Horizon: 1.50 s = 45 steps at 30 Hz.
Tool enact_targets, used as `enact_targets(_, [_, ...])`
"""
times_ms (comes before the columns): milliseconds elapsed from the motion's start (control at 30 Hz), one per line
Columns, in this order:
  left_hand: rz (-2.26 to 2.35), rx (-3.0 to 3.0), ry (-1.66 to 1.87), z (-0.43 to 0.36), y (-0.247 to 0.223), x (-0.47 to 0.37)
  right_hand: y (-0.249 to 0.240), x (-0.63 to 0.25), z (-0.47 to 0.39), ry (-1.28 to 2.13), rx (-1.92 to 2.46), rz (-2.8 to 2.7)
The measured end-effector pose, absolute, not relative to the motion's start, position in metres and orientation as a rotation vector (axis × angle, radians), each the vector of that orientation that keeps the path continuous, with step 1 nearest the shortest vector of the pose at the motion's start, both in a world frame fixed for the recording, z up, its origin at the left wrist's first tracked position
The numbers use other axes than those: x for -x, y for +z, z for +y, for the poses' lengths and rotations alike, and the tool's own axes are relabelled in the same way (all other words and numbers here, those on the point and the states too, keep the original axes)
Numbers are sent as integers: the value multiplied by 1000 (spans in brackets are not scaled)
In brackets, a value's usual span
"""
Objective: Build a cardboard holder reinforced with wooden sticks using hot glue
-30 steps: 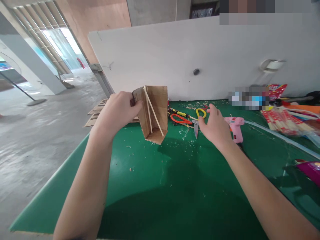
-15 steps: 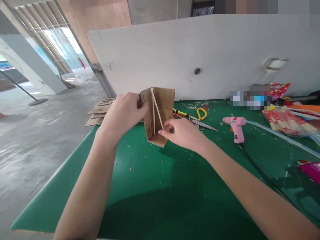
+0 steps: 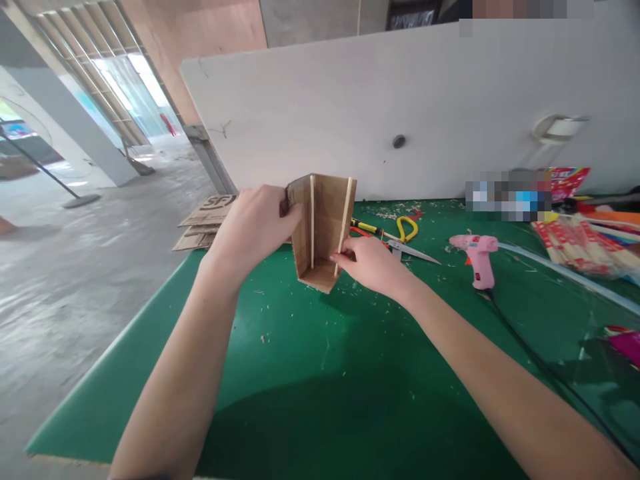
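My left hand (image 3: 253,227) grips the left wall of a small open cardboard box (image 3: 325,220), held upright just above the green table (image 3: 310,373). One thin wooden stick (image 3: 312,223) stands inside along the box's left fold. My right hand (image 3: 370,265) pinches a second wooden stick (image 3: 345,223) and holds it upright against the box's right edge.
Behind the box lie yellow-handled scissors (image 3: 407,230) and red-handled pliers. A pink glue gun (image 3: 477,257) with a black cord rests to the right, near a pack of sticks (image 3: 575,243). Flat cardboard (image 3: 207,213) lies at the table's left end. A white panel (image 3: 400,107) backs the table.
My right hand came from near the scissors to the box and took hold of the slanted stick. That stick now stands upright at the right edge. The box was turned slightly.
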<state>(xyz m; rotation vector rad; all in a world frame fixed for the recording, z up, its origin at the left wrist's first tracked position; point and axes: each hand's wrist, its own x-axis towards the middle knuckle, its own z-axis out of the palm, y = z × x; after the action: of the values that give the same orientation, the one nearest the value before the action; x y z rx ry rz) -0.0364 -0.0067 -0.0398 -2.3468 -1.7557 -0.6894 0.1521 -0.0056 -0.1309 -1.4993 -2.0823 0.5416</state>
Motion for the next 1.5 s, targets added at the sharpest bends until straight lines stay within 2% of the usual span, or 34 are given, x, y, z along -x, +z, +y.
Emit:
enact_targets(400, [-1704, 2371, -714, 0, -48, 33, -141, -158, 4, 351, 1545, -2150])
enact_targets(733, [-1667, 2455, -734, 7, -62, 25, -162, -161, 20, 330, 1610, -2127])
enact_targets(1500, [-1636, 2401, -717, 23, -71, 30, -170, -151, 23, 229, 1590, -2131])
